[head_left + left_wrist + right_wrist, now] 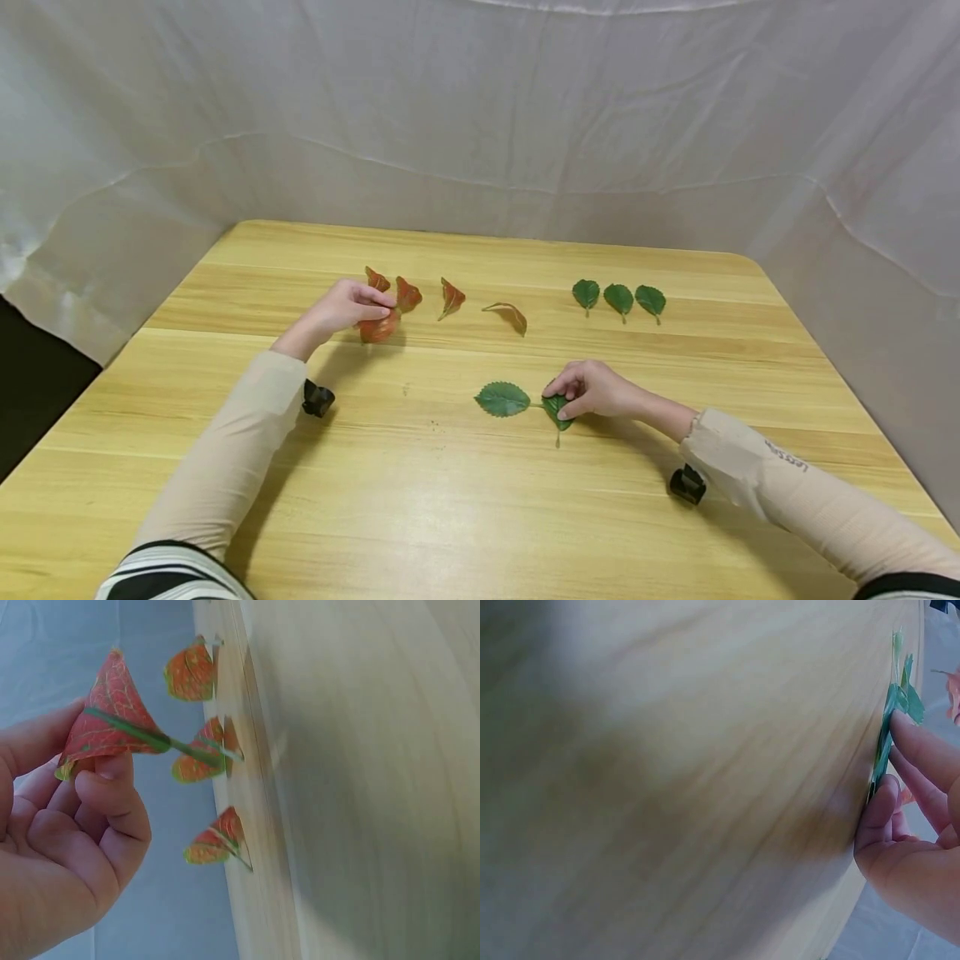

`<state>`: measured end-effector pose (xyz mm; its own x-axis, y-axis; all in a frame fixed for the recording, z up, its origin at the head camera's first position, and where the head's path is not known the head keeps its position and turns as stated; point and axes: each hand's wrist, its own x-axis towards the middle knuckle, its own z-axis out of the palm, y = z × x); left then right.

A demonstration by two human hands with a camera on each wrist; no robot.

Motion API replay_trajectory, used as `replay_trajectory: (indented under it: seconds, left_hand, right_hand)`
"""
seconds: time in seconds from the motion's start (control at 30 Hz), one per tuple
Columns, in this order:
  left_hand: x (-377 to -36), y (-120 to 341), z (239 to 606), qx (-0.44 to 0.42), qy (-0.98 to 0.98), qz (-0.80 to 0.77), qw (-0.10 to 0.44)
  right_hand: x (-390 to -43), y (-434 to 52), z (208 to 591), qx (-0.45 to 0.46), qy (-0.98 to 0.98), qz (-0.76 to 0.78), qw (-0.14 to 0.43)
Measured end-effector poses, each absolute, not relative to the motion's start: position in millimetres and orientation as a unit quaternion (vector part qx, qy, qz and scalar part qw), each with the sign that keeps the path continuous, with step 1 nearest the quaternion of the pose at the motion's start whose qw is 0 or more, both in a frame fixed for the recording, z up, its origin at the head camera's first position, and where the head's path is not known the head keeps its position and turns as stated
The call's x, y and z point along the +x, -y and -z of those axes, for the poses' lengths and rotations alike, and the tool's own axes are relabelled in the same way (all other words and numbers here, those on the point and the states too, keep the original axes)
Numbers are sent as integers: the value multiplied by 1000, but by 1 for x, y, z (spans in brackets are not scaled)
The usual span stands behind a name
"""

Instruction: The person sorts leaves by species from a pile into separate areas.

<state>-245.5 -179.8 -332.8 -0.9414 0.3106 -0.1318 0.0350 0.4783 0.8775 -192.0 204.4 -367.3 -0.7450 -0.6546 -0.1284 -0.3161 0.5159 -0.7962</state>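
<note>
On the tabletop (465, 500), a far row runs left to right: four curled leaves (451, 297), then three flat leaves (618, 297). Nearer, two leaves (502, 399) lie side by side at centre.

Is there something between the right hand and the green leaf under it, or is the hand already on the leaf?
Nothing stands between them. The right hand already touches the green leaf, fingertips pressing it to the table. A second green leaf lies just left of it, clear of the fingers.

Wooden table (465, 517), white draped backdrop (480, 108)
</note>
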Motion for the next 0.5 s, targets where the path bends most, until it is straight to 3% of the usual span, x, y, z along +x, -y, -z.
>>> replay_trajectory:
  seconds: [0.5]
  left_hand:
    - [-247, 202, 335, 79, -862, -477, 152]
  right_hand:
    - [-191, -205, 368, -285, -845, 398, 214]
